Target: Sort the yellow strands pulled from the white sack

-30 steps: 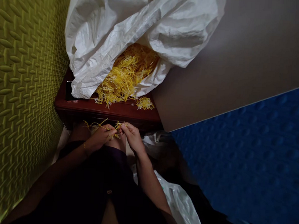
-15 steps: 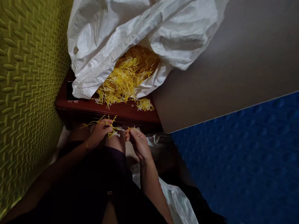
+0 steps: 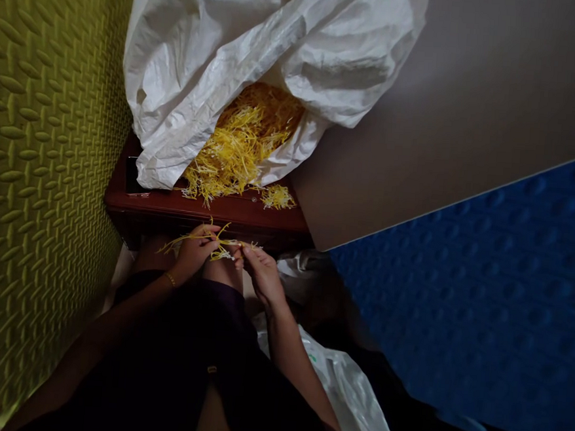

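My left hand point(image 3: 195, 254) is closed on several thin yellow strands point(image 3: 224, 242) with white ends, which look like short wires or cords. They stick out on both sides of its fingers. My right hand point(image 3: 260, 269) pinches near the white ends, its fingertips close to the left hand's; a few pale strand ends show above its fingers. Both hands are over my lap, just in front of a dark red box-like surface point(image 3: 209, 211). A heap of the same yellow strands point(image 3: 243, 143) spills from the mouth of a white woven sack point(image 3: 177, 96) on that surface.
A small separate clump of strands point(image 3: 277, 197) lies at the red surface's front edge. A dark flat object point(image 3: 132, 177) is partly under the sack. Yellow textured matting point(image 3: 34, 178) rises at left. A grey-brown panel point(image 3: 395, 151) and blue matting point(image 3: 485, 275) are at right; a plastic bag point(image 3: 344, 384) lies below.
My right hand has moved left, closer to my left hand, and its fingertips now meet the white ends of the strands. The view has shifted slightly.
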Demonstrator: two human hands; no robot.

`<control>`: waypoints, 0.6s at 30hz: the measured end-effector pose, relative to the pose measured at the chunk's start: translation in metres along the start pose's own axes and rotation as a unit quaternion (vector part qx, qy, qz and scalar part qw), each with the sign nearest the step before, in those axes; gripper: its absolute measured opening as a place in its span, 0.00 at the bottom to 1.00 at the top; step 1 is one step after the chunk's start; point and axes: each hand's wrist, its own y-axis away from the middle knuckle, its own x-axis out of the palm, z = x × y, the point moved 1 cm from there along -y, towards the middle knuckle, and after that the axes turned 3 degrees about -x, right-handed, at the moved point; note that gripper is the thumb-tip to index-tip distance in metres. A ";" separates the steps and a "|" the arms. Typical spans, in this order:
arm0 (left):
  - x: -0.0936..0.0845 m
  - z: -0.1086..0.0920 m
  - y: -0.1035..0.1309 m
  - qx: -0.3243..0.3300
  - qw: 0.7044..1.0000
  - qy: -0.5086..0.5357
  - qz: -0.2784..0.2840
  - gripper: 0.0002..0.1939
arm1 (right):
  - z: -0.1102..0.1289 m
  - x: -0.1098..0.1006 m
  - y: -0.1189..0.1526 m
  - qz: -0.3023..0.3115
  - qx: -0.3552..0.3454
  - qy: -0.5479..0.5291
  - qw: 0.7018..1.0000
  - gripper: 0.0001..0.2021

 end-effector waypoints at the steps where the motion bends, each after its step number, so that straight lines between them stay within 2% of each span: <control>1: 0.000 0.002 0.000 0.000 1.000 0.004 0.004 0.15 | -0.001 0.002 0.000 -0.004 -0.002 -0.001 1.000 0.13; 7: 0.000 0.012 -0.001 -0.001 1.000 0.012 0.012 0.14 | -0.006 0.018 0.000 0.032 -0.014 0.024 0.999 0.18; 13: 0.002 0.012 0.000 -0.028 0.998 0.049 0.009 0.12 | -0.004 0.029 -0.002 0.026 -0.077 0.070 0.994 0.14; 18: 0.001 0.008 0.003 -0.060 0.995 0.080 0.022 0.08 | -0.005 0.028 -0.007 0.022 -0.110 0.122 0.986 0.08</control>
